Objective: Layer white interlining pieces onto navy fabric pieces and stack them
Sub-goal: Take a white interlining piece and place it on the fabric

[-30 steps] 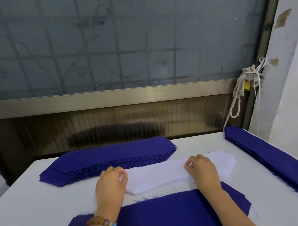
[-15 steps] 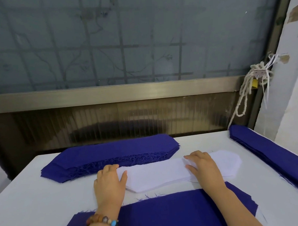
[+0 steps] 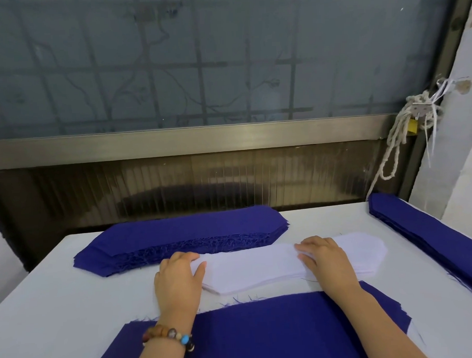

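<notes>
Navy stack (image 3: 183,232) behind white interlining pile (image 3: 257,268), navy bundle (image 3: 432,235) at right.

I read the back navy stack (image 3: 183,232) as matt woven cloth, its cut edges fraying into fuzzy threads; the near navy piece (image 3: 263,332) frays the same way. The white interlining stack (image 3: 260,269) looks smooth, thin and matt, almost papery. The bench (image 3: 59,308) is matt white. Behind it I see a brushed metal rail (image 3: 173,142) under frosted glass (image 3: 197,58). The bracelet (image 3: 168,336) mixes wooden and glossy beads.
</notes>
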`<control>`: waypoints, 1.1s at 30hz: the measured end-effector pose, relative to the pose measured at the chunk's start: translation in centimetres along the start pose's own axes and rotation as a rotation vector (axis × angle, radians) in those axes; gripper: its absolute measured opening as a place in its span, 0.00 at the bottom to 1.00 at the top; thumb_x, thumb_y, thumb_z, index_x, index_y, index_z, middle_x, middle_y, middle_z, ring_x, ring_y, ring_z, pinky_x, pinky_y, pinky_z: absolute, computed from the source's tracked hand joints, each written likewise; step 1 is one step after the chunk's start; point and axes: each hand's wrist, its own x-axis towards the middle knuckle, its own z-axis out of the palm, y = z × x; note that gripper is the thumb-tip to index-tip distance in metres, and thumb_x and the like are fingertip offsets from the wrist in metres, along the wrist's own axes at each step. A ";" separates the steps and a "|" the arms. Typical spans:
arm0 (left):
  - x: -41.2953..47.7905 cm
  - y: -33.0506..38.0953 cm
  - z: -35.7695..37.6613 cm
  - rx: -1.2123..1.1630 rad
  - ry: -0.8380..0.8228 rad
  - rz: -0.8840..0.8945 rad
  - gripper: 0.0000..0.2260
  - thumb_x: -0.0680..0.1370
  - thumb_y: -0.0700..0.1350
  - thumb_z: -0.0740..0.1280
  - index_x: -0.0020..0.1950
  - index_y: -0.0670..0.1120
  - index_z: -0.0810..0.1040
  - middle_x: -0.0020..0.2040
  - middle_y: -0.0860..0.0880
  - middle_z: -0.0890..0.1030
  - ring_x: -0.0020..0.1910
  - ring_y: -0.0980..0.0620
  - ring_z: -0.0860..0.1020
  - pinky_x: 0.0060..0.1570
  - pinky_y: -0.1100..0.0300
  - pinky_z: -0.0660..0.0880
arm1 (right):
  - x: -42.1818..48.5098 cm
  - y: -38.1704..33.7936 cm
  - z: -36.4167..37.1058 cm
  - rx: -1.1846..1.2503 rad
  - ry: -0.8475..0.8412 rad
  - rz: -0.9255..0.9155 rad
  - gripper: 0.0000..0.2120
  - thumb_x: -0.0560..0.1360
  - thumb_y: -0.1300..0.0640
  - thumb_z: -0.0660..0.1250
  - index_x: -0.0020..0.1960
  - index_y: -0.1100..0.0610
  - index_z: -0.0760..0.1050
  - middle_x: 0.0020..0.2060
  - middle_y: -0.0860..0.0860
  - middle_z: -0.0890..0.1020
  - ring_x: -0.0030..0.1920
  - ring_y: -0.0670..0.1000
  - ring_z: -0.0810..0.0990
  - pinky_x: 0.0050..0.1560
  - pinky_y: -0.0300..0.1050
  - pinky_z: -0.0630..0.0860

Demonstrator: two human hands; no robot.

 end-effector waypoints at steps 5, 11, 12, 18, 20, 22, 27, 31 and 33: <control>0.0 0.1 -0.3 -0.068 0.048 0.003 0.06 0.77 0.49 0.71 0.53 0.52 0.83 0.55 0.53 0.82 0.55 0.50 0.75 0.52 0.56 0.72 | 0.0 0.0 0.0 -0.001 0.004 0.010 0.15 0.81 0.50 0.59 0.67 0.45 0.73 0.65 0.43 0.74 0.63 0.45 0.70 0.62 0.38 0.68; 0.0 0.3 -0.1 -0.180 0.042 0.059 0.06 0.75 0.44 0.73 0.43 0.53 0.77 0.47 0.54 0.80 0.49 0.53 0.72 0.46 0.58 0.69 | 0.1 -0.2 -0.1 0.002 0.015 0.036 0.15 0.81 0.50 0.60 0.67 0.45 0.74 0.64 0.42 0.75 0.63 0.46 0.71 0.62 0.38 0.68; 0.0 0.3 0.0 -0.254 0.018 0.052 0.07 0.75 0.43 0.72 0.43 0.53 0.75 0.46 0.54 0.80 0.49 0.53 0.73 0.45 0.60 0.69 | 0.1 -0.2 -0.1 0.007 0.014 0.044 0.15 0.81 0.50 0.60 0.67 0.45 0.74 0.64 0.43 0.75 0.62 0.46 0.71 0.62 0.38 0.68; 0.2 0.4 0.5 -0.516 -0.134 0.053 0.12 0.78 0.41 0.67 0.58 0.53 0.70 0.45 0.54 0.76 0.43 0.55 0.74 0.36 0.71 0.68 | 0.0 -0.3 -0.1 0.026 0.021 0.065 0.15 0.80 0.50 0.60 0.67 0.46 0.73 0.64 0.44 0.75 0.62 0.47 0.71 0.62 0.39 0.68; 0.2 0.4 0.4 -0.513 -0.156 0.057 0.17 0.79 0.41 0.67 0.66 0.53 0.69 0.53 0.55 0.74 0.48 0.62 0.72 0.44 0.75 0.68 | 0.0 -0.3 -0.1 0.034 0.021 0.064 0.15 0.81 0.50 0.60 0.66 0.46 0.74 0.64 0.44 0.75 0.62 0.47 0.71 0.62 0.39 0.69; 0.2 0.3 0.3 -0.519 -0.135 0.068 0.17 0.80 0.40 0.66 0.67 0.52 0.71 0.55 0.56 0.75 0.46 0.65 0.72 0.45 0.79 0.67 | 0.0 -0.3 -0.2 0.048 0.017 0.065 0.15 0.81 0.51 0.60 0.66 0.46 0.74 0.63 0.44 0.75 0.62 0.47 0.71 0.62 0.40 0.69; 0.3 0.1 -0.2 -0.617 -0.094 0.063 0.11 0.77 0.37 0.68 0.49 0.54 0.80 0.47 0.58 0.82 0.50 0.64 0.77 0.51 0.72 0.71 | 0.0 -0.3 -0.1 0.059 0.013 0.069 0.14 0.80 0.51 0.61 0.66 0.45 0.74 0.63 0.44 0.75 0.62 0.47 0.71 0.61 0.40 0.68; 0.4 0.3 -0.5 -0.739 -0.118 0.078 0.08 0.76 0.38 0.70 0.44 0.52 0.83 0.44 0.61 0.83 0.48 0.65 0.79 0.45 0.79 0.69 | -0.1 -0.4 -0.1 0.085 0.017 0.075 0.17 0.80 0.50 0.61 0.69 0.45 0.69 0.64 0.46 0.74 0.62 0.48 0.71 0.62 0.41 0.68; 0.5 0.3 -0.7 -0.780 -0.119 0.091 0.08 0.76 0.39 0.71 0.45 0.52 0.83 0.45 0.60 0.84 0.48 0.64 0.79 0.45 0.78 0.70 | -0.1 -0.5 -0.2 0.128 0.029 0.089 0.20 0.80 0.50 0.62 0.71 0.45 0.65 0.64 0.47 0.74 0.61 0.48 0.71 0.63 0.42 0.69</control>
